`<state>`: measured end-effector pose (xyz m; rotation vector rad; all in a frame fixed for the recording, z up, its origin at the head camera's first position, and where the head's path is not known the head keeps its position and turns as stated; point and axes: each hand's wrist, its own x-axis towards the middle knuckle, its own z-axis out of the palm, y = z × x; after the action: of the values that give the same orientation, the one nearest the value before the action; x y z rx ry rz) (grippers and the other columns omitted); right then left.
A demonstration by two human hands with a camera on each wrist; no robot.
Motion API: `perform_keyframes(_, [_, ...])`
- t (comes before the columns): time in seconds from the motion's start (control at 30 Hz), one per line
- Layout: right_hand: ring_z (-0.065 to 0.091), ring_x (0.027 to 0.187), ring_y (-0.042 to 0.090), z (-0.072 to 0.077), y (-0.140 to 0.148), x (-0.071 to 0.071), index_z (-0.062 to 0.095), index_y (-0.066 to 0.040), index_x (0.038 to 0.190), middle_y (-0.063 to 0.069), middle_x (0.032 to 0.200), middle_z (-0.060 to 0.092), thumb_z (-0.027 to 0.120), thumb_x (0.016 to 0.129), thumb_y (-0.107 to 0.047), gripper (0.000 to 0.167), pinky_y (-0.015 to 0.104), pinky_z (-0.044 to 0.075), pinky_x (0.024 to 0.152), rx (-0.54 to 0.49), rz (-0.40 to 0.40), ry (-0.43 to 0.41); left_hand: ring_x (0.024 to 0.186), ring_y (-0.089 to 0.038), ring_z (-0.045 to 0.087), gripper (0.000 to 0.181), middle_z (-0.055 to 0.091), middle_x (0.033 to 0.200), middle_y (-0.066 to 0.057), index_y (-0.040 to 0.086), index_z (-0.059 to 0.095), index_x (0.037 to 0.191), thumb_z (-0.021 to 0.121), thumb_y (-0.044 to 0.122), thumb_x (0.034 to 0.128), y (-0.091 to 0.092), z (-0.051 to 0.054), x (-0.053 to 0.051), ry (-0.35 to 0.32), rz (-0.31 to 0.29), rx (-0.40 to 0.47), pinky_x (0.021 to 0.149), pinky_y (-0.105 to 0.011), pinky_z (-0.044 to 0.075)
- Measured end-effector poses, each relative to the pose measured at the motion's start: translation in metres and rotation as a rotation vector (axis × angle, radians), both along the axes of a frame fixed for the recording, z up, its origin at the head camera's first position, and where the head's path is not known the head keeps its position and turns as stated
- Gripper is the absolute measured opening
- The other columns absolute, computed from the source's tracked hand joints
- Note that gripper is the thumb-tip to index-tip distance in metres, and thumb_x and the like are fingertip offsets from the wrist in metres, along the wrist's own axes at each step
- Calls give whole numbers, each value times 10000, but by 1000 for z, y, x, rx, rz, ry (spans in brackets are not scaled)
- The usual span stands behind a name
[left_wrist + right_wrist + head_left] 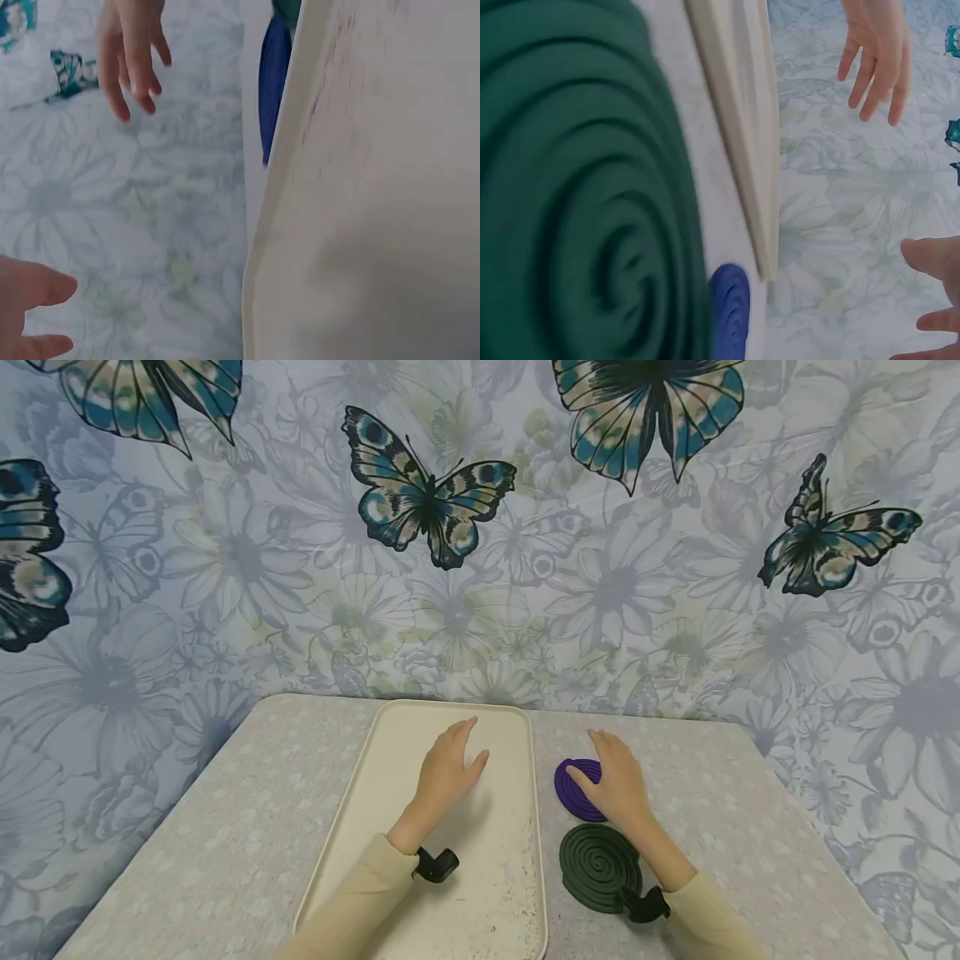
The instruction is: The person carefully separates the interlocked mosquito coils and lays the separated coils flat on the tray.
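My left hand [444, 770] hovers over the cream tray [352, 827] with its fingers extended and thumb apart, holding nothing. To the right of the tray, my right hand [617, 781] is raised in a similar pose, partly covering a purple spiral coil [567, 793] in the head view. Nearer the front lies a larger dark green spiral coil [596, 864], flat on the table. The right wrist view shows the green coil [592, 187] up close, with the purple coil [731, 311] beyond it. Both hands are apart from the coils.
The tray's raised rim [537, 827] runs along the coils' left side. Dark specks mark the tray's lower right. A pale patterned cloth covers the table [247, 810]. Behind it hangs a floral backdrop with butterflies [431, 493]. Each wrist carries a black camera mount [437, 865].
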<state>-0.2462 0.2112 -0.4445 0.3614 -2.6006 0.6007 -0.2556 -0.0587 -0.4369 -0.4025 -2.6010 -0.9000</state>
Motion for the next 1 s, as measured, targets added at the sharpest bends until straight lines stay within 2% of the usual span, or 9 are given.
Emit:
perform_keyframes(0.13, [426, 1273, 448, -5, 14, 12, 436, 52, 1364, 281, 1356, 487, 705, 853, -234, 645, 599, 361, 1045, -126, 24, -19, 1271, -336, 499, 535, 517, 1381, -145, 85, 439, 1402, 592, 278, 927, 20, -3, 12, -61, -29, 132, 1019, -487, 451])
perform_keyframes(0.27, [443, 1253, 446, -11, 26, 23, 425, 66, 1365, 286, 1340, 494, 695, 863, -186, 622, 606, 378, 1022, -228, 57, -55, 1251, -316, 514, 543, 518, 1379, -133, 100, 415, 1418, 580, 273, 930, 40, -3, 28, -124, -96, 207, 1003, -480, 459])
perform_keyframes(0.47, [502, 1199, 443, -21, 39, 39, 441, 89, 1341, 289, 1299, 533, 691, 861, -136, 587, 590, 450, 951, -295, 74, -86, 1207, -283, 534, 558, 520, 1363, -140, 66, 383, 1428, 579, 229, 932, 64, -2, 50, -206, -217, 292, 966, -460, 476])
perform_keyframes(0.6, [537, 1172, 422, -27, 47, 49, 458, 65, 1334, 272, 1273, 569, 688, 864, -117, 554, 572, 465, 940, -335, 70, -115, 1199, -267, 530, 562, 510, 1363, -130, 73, 361, 1439, 564, 235, 941, 77, -8, 61, -303, -279, 355, 976, -417, 477])
perform_keyframes(0.7, [577, 1116, 398, -32, 51, 57, 467, 40, 1329, 244, 1226, 607, 681, 870, -117, 530, 556, 486, 909, -343, 51, -150, 1215, -301, 522, 577, 489, 1374, -162, 76, 337, 1450, 559, 243, 945, 86, -14, 71, -394, -331, 405, 987, -427, 476])
perform_keyframes(0.8, [618, 1034, 351, -36, 54, 65, 476, 31, 1323, 207, 1175, 647, 675, 875, -124, 514, 463, 536, 836, -330, 13, -193, 1234, -352, 508, 605, 447, 1406, -213, 68, 304, 1462, 558, 259, 948, 93, -18, 82, -473, -376, 427, 976, -444, 489])
perform_keyframes(0.87, [636, 971, 317, -38, 55, 70, 484, 37, 1317, 195, 1139, 669, 672, 876, -119, 504, 360, 549, 776, -318, -21, -227, 1146, -375, 542, 636, 417, 1424, -245, 52, 279, 1471, 563, 266, 944, 96, -21, 89, -519, -394, 426, 885, -437, 526])
perform_keyframes(1.0, [640, 905, 246, -41, 56, 79, 490, 26, 1328, 188, 1112, 686, 658, 890, -145, 499, 216, 511, 682, -323, -95, -317, 1251, -420, 461, 706, 322, 1485, -272, 7, 215, 1487, 559, 298, 944, 101, -23, 100, -590, -412, 419, 972, -521, 468])
